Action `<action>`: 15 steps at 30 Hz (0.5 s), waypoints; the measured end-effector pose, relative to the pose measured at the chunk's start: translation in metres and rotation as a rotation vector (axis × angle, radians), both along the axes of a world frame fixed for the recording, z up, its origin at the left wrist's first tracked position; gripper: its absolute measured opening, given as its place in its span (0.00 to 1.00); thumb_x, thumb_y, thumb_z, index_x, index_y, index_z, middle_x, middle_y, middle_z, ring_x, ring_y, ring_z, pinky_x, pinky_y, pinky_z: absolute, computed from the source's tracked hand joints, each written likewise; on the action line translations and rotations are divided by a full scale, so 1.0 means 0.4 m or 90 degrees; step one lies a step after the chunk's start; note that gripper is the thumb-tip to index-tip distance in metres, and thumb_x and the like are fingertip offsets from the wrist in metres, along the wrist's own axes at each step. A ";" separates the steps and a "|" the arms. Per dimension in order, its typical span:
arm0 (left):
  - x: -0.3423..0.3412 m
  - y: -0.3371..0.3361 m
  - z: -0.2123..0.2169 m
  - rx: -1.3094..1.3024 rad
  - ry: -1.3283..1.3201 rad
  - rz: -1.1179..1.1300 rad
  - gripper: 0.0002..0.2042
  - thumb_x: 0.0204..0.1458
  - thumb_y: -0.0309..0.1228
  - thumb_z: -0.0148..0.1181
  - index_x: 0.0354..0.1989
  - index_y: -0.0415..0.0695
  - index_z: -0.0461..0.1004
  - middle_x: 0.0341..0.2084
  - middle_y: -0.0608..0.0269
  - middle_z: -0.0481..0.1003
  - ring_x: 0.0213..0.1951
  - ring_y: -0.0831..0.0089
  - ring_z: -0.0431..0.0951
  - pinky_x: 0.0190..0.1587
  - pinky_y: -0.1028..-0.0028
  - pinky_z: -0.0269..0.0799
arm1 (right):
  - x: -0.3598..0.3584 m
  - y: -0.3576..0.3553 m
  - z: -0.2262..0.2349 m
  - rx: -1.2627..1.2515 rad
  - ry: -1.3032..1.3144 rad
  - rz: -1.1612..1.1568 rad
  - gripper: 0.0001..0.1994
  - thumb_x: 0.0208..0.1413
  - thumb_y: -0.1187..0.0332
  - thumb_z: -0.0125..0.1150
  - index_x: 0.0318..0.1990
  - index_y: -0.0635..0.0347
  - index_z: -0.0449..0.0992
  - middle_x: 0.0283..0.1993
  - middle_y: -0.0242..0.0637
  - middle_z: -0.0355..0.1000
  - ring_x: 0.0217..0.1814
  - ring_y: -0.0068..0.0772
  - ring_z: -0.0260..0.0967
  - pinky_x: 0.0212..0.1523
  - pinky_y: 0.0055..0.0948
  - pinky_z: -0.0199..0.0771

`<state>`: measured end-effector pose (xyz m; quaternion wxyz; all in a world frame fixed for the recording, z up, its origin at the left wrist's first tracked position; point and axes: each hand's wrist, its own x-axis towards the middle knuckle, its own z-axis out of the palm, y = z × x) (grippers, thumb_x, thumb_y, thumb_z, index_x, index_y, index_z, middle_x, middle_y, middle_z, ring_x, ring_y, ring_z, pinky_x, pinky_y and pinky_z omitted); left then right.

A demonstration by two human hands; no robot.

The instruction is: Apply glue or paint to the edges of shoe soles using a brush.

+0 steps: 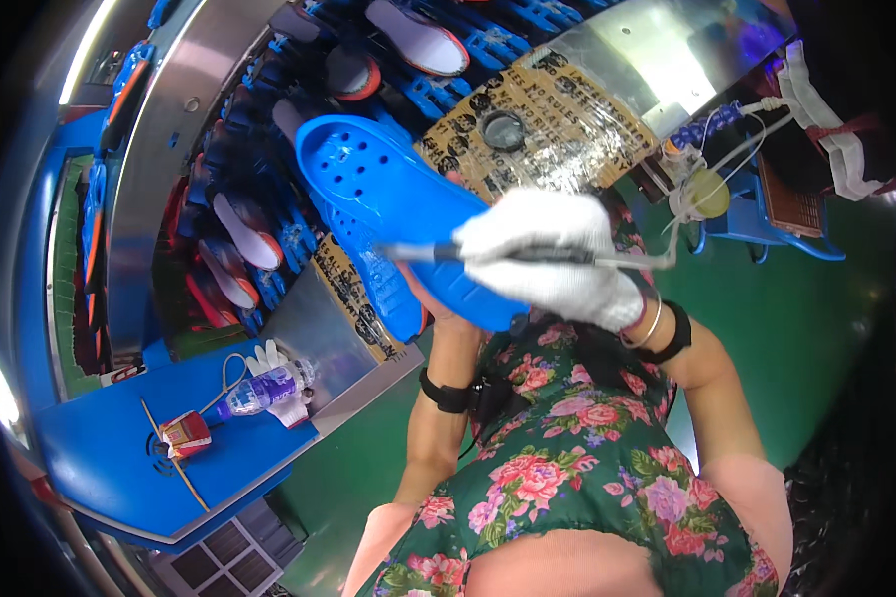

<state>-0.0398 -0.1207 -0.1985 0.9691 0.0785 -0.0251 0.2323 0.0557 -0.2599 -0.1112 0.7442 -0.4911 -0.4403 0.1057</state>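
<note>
**A blue clog (403, 204) across the left hand (440, 306), with a pen-shaped tool (446, 253) in the right hand (548, 249)**

At left we see a blue bench (119, 468) bearing a red container (187, 435), a thin stick (190, 482) and a bottle (269, 386) lying over a white glove (292, 410); they seem set aside, leaving both hands free. Pale-lined shoes (247, 231) stand along the metal line beyond.

At centre, in front of the body, the clog slants with its perforated end up and away; a second blue clog (368, 264) lies just behind it. The bare left fingers curl around the clog from beneath, presumably to leave its near face exposed. The right fingers, gloved, close around the tool's dark handle as around a pen, a grip we judge suited to fine control. Farther right come a taped cardboard panel (587, 104), a yellow-green round object (707, 193) and a blue-framed seat (791, 199).

Most of the left fingers are hidden by the clog, so we cannot tell whether they also hold the second one. Blur veils the tool's tip; contact is uncertain. The glove covers part of the handle, and the rim is dark.
</note>
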 end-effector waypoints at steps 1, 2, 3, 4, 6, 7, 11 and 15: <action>-0.003 -0.004 0.007 0.164 0.147 0.056 0.47 0.57 0.67 0.50 0.79 0.56 0.42 0.75 0.54 0.51 0.73 0.51 0.56 0.74 0.47 0.52 | 0.015 0.004 -0.001 -0.008 -0.106 -0.081 0.09 0.45 0.77 0.73 0.37 0.60 0.85 0.40 0.43 0.83 0.41 0.38 0.82 0.44 0.33 0.80; 0.006 -0.006 0.023 0.057 0.041 0.016 0.47 0.57 0.67 0.51 0.79 0.55 0.43 0.75 0.56 0.52 0.72 0.48 0.57 0.73 0.45 0.53 | 0.019 0.006 -0.008 -0.001 -0.160 -0.114 0.10 0.46 0.77 0.73 0.38 0.59 0.85 0.40 0.42 0.83 0.41 0.39 0.81 0.44 0.34 0.80; 0.013 -0.006 0.031 -0.050 -0.064 -0.023 0.47 0.57 0.67 0.51 0.78 0.55 0.43 0.75 0.57 0.53 0.71 0.46 0.58 0.72 0.43 0.53 | 0.021 0.008 -0.016 0.007 -0.214 -0.148 0.11 0.46 0.76 0.73 0.39 0.58 0.85 0.41 0.41 0.83 0.41 0.39 0.81 0.43 0.34 0.79; 0.012 -0.006 0.029 0.003 -0.032 -0.050 0.47 0.57 0.67 0.52 0.78 0.54 0.44 0.74 0.58 0.55 0.70 0.42 0.60 0.70 0.41 0.56 | 0.014 0.000 -0.017 -0.005 -0.302 -0.150 0.12 0.46 0.75 0.73 0.40 0.56 0.85 0.41 0.39 0.83 0.41 0.40 0.81 0.43 0.34 0.79; 0.021 -0.003 0.028 -0.008 -0.041 -0.094 0.48 0.54 0.66 0.57 0.77 0.52 0.48 0.69 0.57 0.62 0.65 0.33 0.63 0.65 0.37 0.63 | -0.022 -0.003 -0.030 0.010 -0.348 -0.138 0.14 0.46 0.74 0.74 0.43 0.54 0.85 0.42 0.37 0.83 0.40 0.40 0.81 0.41 0.34 0.80; 0.027 0.000 0.028 -0.008 -0.042 -0.095 0.48 0.54 0.66 0.57 0.77 0.52 0.48 0.69 0.57 0.62 0.65 0.33 0.63 0.65 0.37 0.63 | -0.025 -0.010 -0.031 0.015 -0.305 -0.097 0.13 0.45 0.75 0.75 0.40 0.55 0.86 0.41 0.37 0.83 0.40 0.38 0.81 0.40 0.33 0.80; 0.029 0.005 0.040 0.005 -0.042 -0.040 0.48 0.54 0.62 0.62 0.76 0.50 0.49 0.67 0.50 0.65 0.62 0.34 0.67 0.61 0.34 0.66 | 0.007 -0.015 -0.024 -0.019 -0.179 -0.080 0.09 0.45 0.74 0.76 0.36 0.55 0.86 0.38 0.37 0.83 0.40 0.37 0.82 0.42 0.33 0.80; 0.023 0.027 0.047 0.054 -0.060 -0.168 0.49 0.52 0.66 0.61 0.77 0.57 0.48 0.64 0.40 0.65 0.58 0.32 0.71 0.59 0.34 0.69 | -0.030 -0.031 -0.043 -0.013 -0.382 -0.071 0.14 0.47 0.72 0.76 0.44 0.52 0.85 0.43 0.36 0.83 0.42 0.39 0.81 0.44 0.35 0.80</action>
